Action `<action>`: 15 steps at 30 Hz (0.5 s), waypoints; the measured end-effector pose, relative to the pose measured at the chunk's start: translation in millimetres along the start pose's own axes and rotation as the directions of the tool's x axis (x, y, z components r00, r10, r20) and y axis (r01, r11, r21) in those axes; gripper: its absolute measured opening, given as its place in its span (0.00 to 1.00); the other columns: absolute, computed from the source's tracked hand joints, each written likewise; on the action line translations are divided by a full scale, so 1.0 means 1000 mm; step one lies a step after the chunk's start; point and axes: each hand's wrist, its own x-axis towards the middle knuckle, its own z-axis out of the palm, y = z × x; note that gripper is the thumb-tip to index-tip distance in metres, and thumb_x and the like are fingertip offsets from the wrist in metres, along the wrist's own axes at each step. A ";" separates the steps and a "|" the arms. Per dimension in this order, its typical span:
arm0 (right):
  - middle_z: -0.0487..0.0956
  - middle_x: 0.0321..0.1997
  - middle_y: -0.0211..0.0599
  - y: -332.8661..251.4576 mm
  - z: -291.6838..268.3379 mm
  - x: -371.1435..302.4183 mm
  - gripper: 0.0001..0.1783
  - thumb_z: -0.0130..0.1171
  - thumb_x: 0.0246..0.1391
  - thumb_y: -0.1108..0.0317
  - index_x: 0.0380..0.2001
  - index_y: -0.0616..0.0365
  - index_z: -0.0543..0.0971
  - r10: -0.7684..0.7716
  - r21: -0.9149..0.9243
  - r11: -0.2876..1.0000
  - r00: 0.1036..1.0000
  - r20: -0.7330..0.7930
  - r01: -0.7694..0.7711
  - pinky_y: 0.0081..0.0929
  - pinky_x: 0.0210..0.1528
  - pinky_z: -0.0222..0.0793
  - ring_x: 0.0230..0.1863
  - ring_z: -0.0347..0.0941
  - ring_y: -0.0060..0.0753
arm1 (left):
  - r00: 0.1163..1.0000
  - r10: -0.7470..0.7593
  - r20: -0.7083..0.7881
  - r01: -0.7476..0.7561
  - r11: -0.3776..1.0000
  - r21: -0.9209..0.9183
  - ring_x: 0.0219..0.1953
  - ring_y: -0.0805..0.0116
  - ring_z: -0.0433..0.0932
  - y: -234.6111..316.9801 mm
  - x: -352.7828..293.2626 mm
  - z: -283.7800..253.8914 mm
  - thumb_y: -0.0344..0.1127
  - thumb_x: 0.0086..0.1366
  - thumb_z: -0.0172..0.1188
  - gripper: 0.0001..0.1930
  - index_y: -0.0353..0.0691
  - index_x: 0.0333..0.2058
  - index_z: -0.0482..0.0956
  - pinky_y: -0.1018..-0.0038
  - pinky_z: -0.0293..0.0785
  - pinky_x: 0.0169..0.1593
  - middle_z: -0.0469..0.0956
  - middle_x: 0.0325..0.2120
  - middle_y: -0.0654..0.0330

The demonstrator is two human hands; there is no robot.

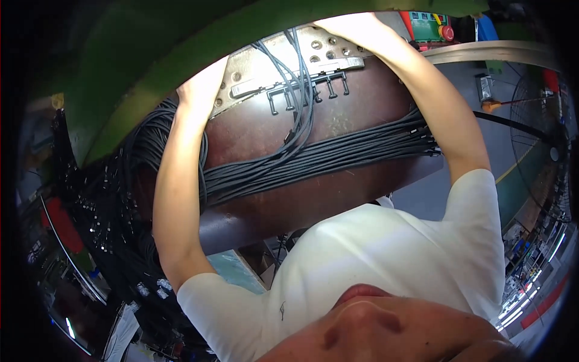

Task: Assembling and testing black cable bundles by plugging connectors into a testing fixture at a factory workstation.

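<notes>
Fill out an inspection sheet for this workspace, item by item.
Surface: brown curved metal panel, worn and stained.
Job's things: pale metal plate with bolt holes at the panel's top; black clips below it.
Clutter: nothing seen on the panel.
Hands: left hand at the plate's left edge; right hand on its top; grip unclear.
Cables: black cable bundle crosses the panel; grey wires run up to the plate.
Surroundings: green frame, fan, control box.

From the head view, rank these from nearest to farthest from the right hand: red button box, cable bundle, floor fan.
From the right hand:
1. Red button box, just to its right, top edge.
2. Cable bundle, below, across the brown panel.
3. Floor fan, far right edge.
</notes>
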 end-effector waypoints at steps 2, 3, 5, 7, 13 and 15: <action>0.79 0.36 0.46 -0.002 -0.002 0.002 0.13 0.51 0.57 0.64 0.38 0.60 0.79 -0.005 0.014 1.000 1.000 0.002 0.005 0.33 0.43 0.69 0.40 0.75 0.41 | 0.977 0.211 -0.001 -0.204 0.947 0.247 0.34 0.52 0.78 -0.009 -0.005 0.001 0.51 0.53 0.66 0.22 0.37 0.37 0.81 0.63 0.73 0.40 0.79 0.33 0.51; 0.79 0.36 0.46 -0.004 -0.004 0.002 0.13 0.51 0.57 0.64 0.38 0.60 0.79 -0.010 0.023 1.000 1.000 0.003 0.010 0.33 0.43 0.69 0.40 0.75 0.40 | 0.978 0.211 -0.001 -0.203 0.945 0.257 0.34 0.52 0.78 -0.013 -0.004 0.002 0.51 0.53 0.66 0.22 0.37 0.37 0.81 0.63 0.73 0.40 0.79 0.33 0.51; 0.79 0.36 0.46 0.000 -0.010 -0.006 0.13 0.51 0.57 0.64 0.38 0.60 0.79 -0.008 0.031 1.000 1.000 0.009 0.008 0.33 0.43 0.69 0.40 0.75 0.40 | 0.984 0.180 0.011 -0.179 0.971 0.156 0.35 0.52 0.78 -0.008 0.000 -0.002 0.50 0.54 0.66 0.21 0.37 0.37 0.81 0.64 0.73 0.41 0.79 0.33 0.50; 0.79 0.36 0.46 0.002 -0.007 0.010 0.12 0.51 0.57 0.65 0.38 0.60 0.79 -0.003 0.033 0.999 1.000 0.007 0.002 0.33 0.43 0.69 0.40 0.75 0.40 | 0.987 0.098 0.124 -0.115 0.985 0.132 0.35 0.53 0.78 0.006 0.009 -0.007 0.48 0.55 0.65 0.20 0.37 0.38 0.81 0.64 0.73 0.42 0.79 0.32 0.50; 0.73 0.55 0.41 -0.022 -0.053 -0.080 0.21 0.57 0.56 0.68 0.53 0.58 0.72 -0.306 0.039 0.942 0.900 -0.310 0.334 0.24 0.54 0.67 0.52 0.73 0.32 | 0.843 -0.358 0.401 0.525 0.711 -0.468 0.54 0.64 0.72 0.052 -0.048 -0.092 0.31 0.61 0.57 0.35 0.35 0.64 0.53 0.72 0.65 0.56 0.66 0.58 0.50; 0.74 0.54 0.44 0.026 -0.077 -0.204 0.17 0.48 0.60 0.71 0.52 0.62 0.70 -0.125 0.066 0.983 0.886 -0.447 0.172 0.28 0.56 0.65 0.53 0.72 0.36 | 0.434 -0.278 0.857 0.899 0.077 -0.431 0.53 0.58 0.73 0.084 -0.085 -0.153 0.31 0.61 0.55 0.27 0.37 0.60 0.64 0.68 0.67 0.56 0.72 0.53 0.49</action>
